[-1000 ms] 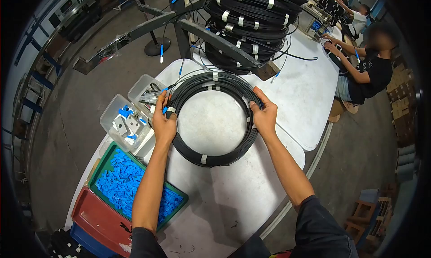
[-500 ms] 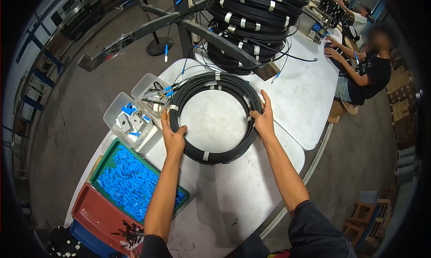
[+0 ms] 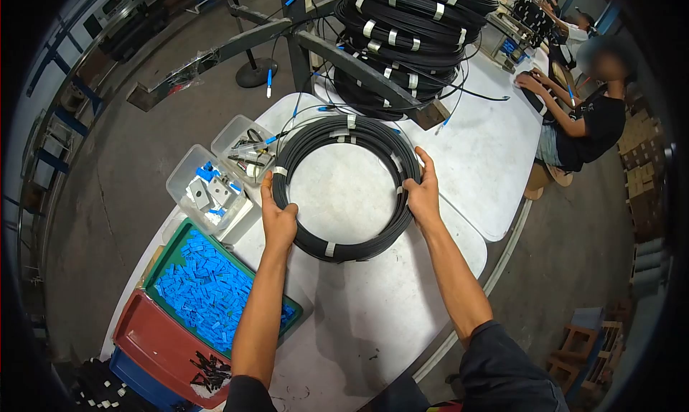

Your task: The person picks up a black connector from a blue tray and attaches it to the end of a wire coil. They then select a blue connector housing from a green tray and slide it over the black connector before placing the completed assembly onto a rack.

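Observation:
A coil of black cable (image 3: 344,252), bound with several whitish tape bands, is between my two hands over the white table (image 3: 344,326). My left hand (image 3: 278,214) grips its left side, thumb on the inner edge and fingers round the outside. On the opposite side my right hand (image 3: 423,193) holds the coil the same way, thumb pressed on top near a tape band. Blue-tipped cable ends (image 3: 273,139) stick out at the coil's upper left. The fingers under the coil are hidden.
Behind the coil rises a tall stack of black cable coils (image 3: 409,46) beside a metal frame (image 3: 352,67). To the left are clear plastic boxes (image 3: 188,169), a green tray (image 3: 169,248) of blue connectors and a red tray (image 3: 154,333). Another person (image 3: 585,118) sits at the right.
The view has shifted slightly. Both hands keep their hold on the coil, which stays in nearly the same place. The blue-tipped ends at its upper left have shifted a little.

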Demonstrator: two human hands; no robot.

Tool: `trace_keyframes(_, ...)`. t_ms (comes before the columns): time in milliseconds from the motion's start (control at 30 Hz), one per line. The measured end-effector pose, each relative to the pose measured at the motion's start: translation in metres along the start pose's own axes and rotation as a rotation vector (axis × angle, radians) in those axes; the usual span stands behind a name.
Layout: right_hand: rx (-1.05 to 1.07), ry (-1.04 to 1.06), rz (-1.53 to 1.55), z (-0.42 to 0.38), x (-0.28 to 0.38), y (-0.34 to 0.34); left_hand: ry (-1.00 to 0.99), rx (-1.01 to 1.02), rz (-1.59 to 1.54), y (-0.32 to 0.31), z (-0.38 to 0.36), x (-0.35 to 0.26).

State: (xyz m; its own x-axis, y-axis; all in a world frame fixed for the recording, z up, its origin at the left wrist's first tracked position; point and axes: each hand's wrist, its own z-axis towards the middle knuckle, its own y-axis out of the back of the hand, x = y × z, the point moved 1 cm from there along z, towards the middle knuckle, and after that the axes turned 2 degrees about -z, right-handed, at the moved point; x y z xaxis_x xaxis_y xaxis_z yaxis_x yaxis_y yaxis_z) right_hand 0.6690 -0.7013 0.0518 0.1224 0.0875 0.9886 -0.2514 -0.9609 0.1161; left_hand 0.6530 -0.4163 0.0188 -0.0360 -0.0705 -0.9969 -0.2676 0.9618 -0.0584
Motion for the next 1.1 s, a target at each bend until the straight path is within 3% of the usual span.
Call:
trace_keyframes(167, -0.018, 0.034, 0.01, 0.0, -0.004, -0.002, 0.057, 0.015, -0.033, -0.002, -0.002, -0.007)
trace_keyframes(300, -0.007, 0.066, -0.078, 0.007, -0.014, 0.002, -0.083, 0.033, 0.014, 0.003, 0.012, 0.026)
trace_keyframes(367, 0.053, 0.036, 0.027, 0.011, -0.022, 0.007, -0.155, 0.029, 0.019, 0.001, 0.01, 0.028)
trace_keyframes(400, -0.028, 0.046, 0.075, 0.011, -0.03, 0.008, -0.146, -0.008, 0.024, 0.0, 0.004, 0.026)
trace_keyframes(500, -0.219, 0.069, 0.205, -0.02, -0.039, 0.02, -0.16, -0.057, 0.122, 0.011, -0.036, 0.015)
trace_keyframes(567, -0.283, 0.21, 0.019, -0.067, -0.057, 0.033, -0.168, 0.008, 0.211, 0.038, -0.1, -0.02)
trace_keyframes(600, -0.289, 0.18, 0.019, -0.101, -0.059, 0.029, -0.164, 0.039, 0.176, 0.054, -0.133, -0.025)
trace_keyframes(667, -0.172, 0.172, 0.019, -0.177, -0.074, 0.011, -0.083, 0.078, 0.126, 0.096, -0.206, -0.03)
trace_keyframes(767, 0.243, 0.14, -0.113, -0.286, -0.122, -0.025, 0.123, -0.005, 0.082, 0.165, -0.32, -0.017)
trace_keyframes(900, 0.945, -0.124, 0.031, -0.448, -0.079, -0.111, 0.17, -0.413, 0.109, 0.264, -0.449, -0.012)
trace_keyframes(967, 1.208, -0.166, -0.064, -0.498, -0.068, -0.149, 0.136, -0.65, 0.117, 0.311, -0.499, -0.022)
trace_keyframes(1000, 1.235, -0.153, -0.071, -0.513, -0.061, -0.172, 0.115, -0.76, 0.132, 0.335, -0.52, -0.029)
trace_keyframes(1100, 1.473, 0.156, -0.027, -0.564, -0.022, -0.259, 0.02, -1.059, 0.165, 0.402, -0.561, -0.062)
